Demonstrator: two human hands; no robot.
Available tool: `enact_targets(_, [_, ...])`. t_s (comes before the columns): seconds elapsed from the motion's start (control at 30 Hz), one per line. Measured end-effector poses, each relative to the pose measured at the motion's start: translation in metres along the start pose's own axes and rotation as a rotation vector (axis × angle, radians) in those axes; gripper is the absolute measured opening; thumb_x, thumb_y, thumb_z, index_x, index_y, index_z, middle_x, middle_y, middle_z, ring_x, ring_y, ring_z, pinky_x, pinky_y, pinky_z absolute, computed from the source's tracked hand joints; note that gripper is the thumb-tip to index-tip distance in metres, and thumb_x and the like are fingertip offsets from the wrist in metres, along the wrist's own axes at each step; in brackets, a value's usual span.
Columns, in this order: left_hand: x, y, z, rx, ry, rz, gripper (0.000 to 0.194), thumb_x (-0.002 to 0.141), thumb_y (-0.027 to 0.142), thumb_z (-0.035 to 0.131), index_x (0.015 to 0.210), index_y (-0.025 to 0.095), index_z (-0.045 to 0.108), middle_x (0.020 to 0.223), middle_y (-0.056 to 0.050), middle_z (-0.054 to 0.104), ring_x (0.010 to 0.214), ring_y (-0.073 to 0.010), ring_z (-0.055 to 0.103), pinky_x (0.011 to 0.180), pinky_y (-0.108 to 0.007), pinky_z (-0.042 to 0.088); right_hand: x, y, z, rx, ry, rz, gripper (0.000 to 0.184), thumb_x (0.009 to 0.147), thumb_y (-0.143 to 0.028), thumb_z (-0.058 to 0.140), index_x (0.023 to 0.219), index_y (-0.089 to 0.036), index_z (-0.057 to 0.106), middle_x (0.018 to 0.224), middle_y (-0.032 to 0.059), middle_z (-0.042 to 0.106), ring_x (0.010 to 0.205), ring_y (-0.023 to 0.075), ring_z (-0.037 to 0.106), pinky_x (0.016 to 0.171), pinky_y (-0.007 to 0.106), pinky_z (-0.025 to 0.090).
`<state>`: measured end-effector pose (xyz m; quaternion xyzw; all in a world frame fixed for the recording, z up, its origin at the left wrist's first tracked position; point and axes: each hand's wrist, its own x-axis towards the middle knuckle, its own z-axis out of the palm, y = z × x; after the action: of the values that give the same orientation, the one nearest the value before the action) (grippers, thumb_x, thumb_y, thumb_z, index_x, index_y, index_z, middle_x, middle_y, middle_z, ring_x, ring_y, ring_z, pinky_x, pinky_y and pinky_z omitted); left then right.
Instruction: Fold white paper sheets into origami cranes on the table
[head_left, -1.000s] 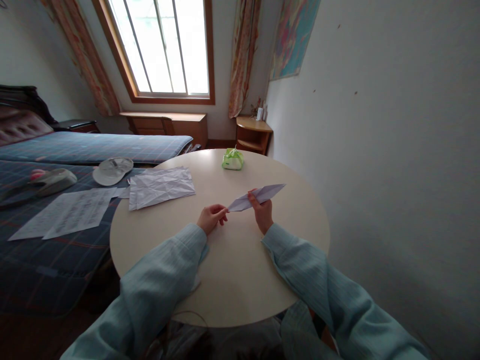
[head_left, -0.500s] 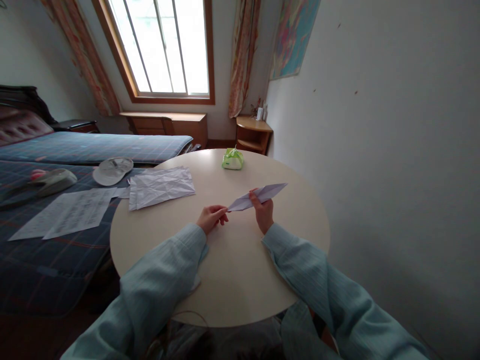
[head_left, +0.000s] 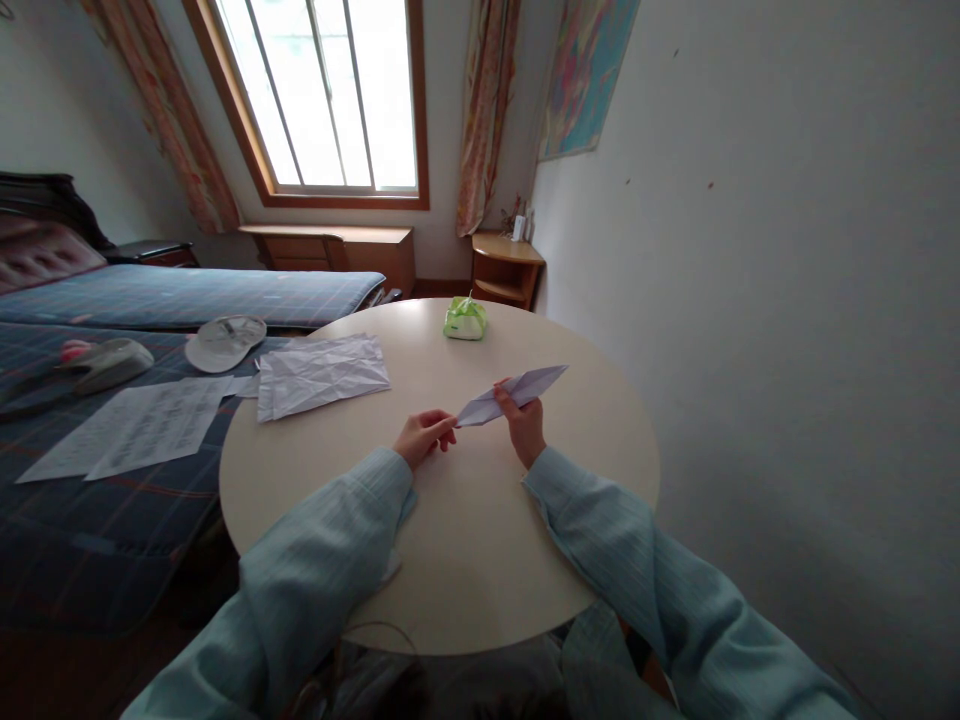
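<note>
A folded sheet of white paper (head_left: 541, 382), long and narrow with pointed ends, is held between both hands above the round table (head_left: 480, 560). My right hand (head_left: 526, 425) grips it around the middle, with the thumb on top. At its left tip, my left hand (head_left: 426, 437) pinches the point between thumb and fingers. The paper slants upward to the right. The underside of the paper and the fingers behind it are hidden.
Creased white sheets (head_left: 322, 375) lie at the table's left edge. Toward the back stands a green tissue pack (head_left: 465, 319). On the bed at left are printed sheets (head_left: 150, 425) and a white cap (head_left: 226, 343). A bare wall (head_left: 787, 350) rises at right.
The far right tip of the folded paper has shifted slightly left, and the right hand has moved a little left with it. Both hands keep their hold.
</note>
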<state>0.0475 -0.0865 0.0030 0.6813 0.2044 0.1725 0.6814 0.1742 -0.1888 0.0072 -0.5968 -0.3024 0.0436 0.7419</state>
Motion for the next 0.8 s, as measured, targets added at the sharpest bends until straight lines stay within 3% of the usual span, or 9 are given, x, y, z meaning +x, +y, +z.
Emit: enact_targets(0.8, [0.0017,-0.0012,-0.0013,-0.003,0.074,0.001,0.026,0.059,0.038,0.059,0.065,0.012,0.057,0.050,0.002,0.054,0.040,-0.0040,0.042,0.035,-0.015,0.022,-0.0003,-0.0034,-0.0010,0.014,0.089,-0.006,0.025,0.063,-0.034,0.057,0.074,-0.012,0.059,0.070,0.0040,0.061,0.066,0.0153,0.055,0.061,0.025,0.043])
